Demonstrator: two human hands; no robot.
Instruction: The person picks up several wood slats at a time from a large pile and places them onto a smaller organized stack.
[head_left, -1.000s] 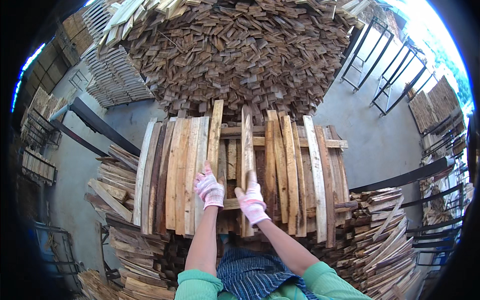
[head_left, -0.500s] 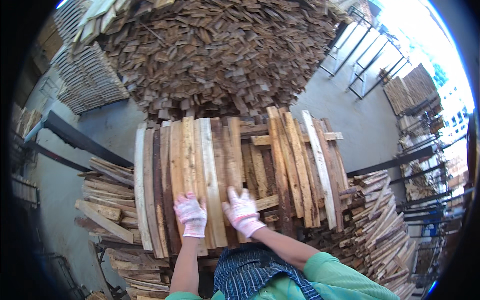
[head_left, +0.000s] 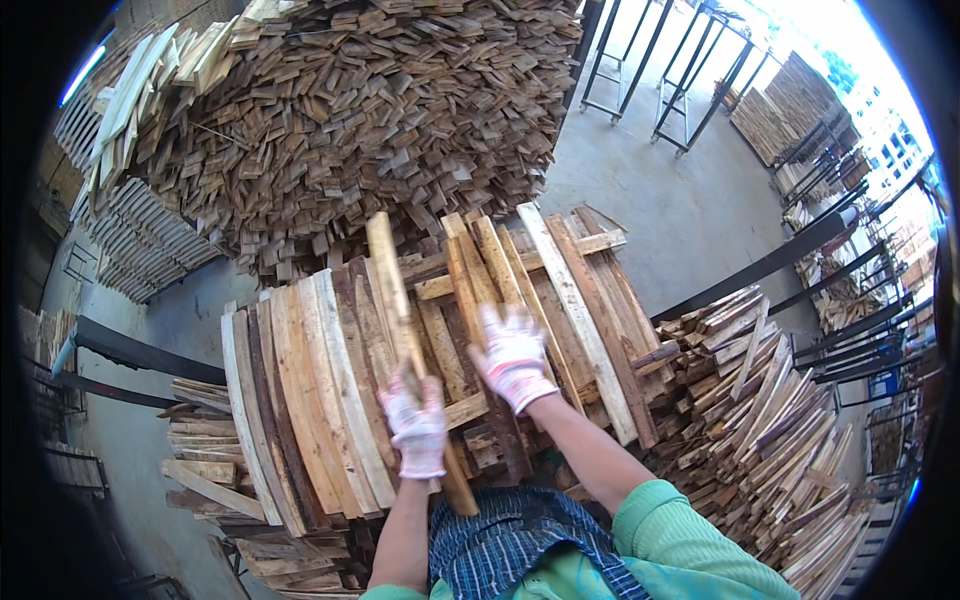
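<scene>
Both my hands wear white knit gloves with pink marks. My left hand is closed on a wooden slat, which lies tilted over the row with its far end raised. My right hand lies on narrow brown slats right of the gap, its fingers stretched out and slightly blurred. Left of the gap, a row of slats lies side by side, pale and dark mixed. In the gap, crosswise sticks and lower slats show. A whitish slat lies right of my right hand.
A tall heap of short wood pieces rises beyond the row. Loose slats are piled at the right and left. Dark metal bars stick out on both sides. Metal frame carts stand at the far right on the grey floor.
The view has shifted, with the row now further left. My left hand has moved right and taken hold of a slat. My right hand has moved forward onto the slats beyond the gap.
</scene>
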